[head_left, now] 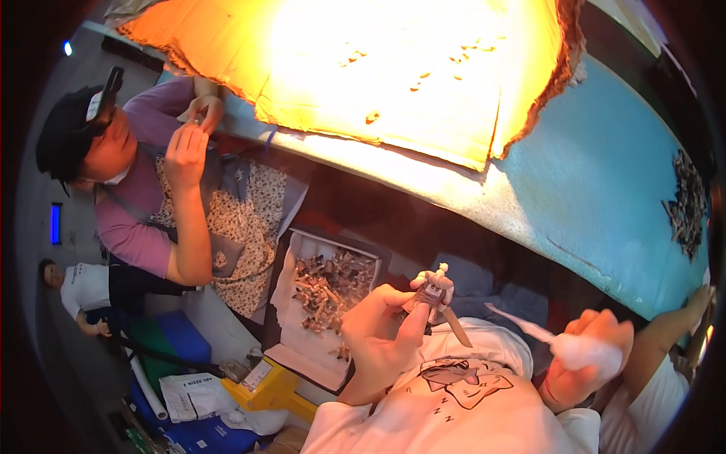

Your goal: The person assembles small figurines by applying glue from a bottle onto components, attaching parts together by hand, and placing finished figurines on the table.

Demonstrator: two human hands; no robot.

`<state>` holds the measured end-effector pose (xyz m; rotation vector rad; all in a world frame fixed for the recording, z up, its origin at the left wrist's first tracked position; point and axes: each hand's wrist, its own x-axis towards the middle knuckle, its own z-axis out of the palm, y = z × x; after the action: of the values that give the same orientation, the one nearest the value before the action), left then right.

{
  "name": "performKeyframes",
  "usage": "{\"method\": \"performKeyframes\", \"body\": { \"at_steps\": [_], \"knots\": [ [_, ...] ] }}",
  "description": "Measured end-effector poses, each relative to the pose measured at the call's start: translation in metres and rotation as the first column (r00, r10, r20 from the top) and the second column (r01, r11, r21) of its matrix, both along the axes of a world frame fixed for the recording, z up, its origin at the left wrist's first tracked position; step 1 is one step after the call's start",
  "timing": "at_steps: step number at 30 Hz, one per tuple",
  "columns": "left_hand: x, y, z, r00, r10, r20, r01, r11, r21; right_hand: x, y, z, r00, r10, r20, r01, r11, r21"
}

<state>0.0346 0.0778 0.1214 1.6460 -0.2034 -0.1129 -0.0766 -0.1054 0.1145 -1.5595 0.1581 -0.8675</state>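
Observation:
Above my lap, my left hand (389,327) pinches a small painted figurine (431,293) between thumb and fingers. It has a pale top and a dark, greyish-purple middle; a flat brown piece (457,328) sticks out below it. To the right, my right hand (597,333) is closed round a white, fluffy wad (588,356) that looks like cotton. A slender pale stick (518,322) points from that hand toward the figurine, its tip apart from it. How the fingers grip the stick is partly hidden by the wad.
A shallow white-lined box (310,349) of small brown and grey pieces lies left of my left hand. Brightly lit cardboard (318,83) with small bits covers part of the blue table (597,166). Dark pieces (687,204) are heaped far right. Co-workers sit left and right.

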Motion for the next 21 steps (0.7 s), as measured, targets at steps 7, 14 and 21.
{"method": "performKeyframes", "body": {
  "at_steps": [7, 14, 21],
  "knots": [
    [0.008, -0.002, -0.016, 0.972, -0.098, -0.212, 0.018, 0.936, -0.351, 0.047, -0.01, -0.007, 0.968, 0.18, 0.174, -0.25, 0.709, 0.66],
    [0.012, 0.017, -0.022, 0.992, -0.002, -0.125, -0.053, 0.897, -0.439, 0.065, 0.001, -0.004, 0.946, 0.312, 0.082, -0.302, 0.768, 0.565],
    [0.016, 0.047, -0.029, 0.971, 0.15, -0.189, -0.229, 0.815, -0.532, 0.084, 0.02, 0.002, 0.935, 0.354, 0.026, -0.328, 0.834, 0.444]
  ]
}}
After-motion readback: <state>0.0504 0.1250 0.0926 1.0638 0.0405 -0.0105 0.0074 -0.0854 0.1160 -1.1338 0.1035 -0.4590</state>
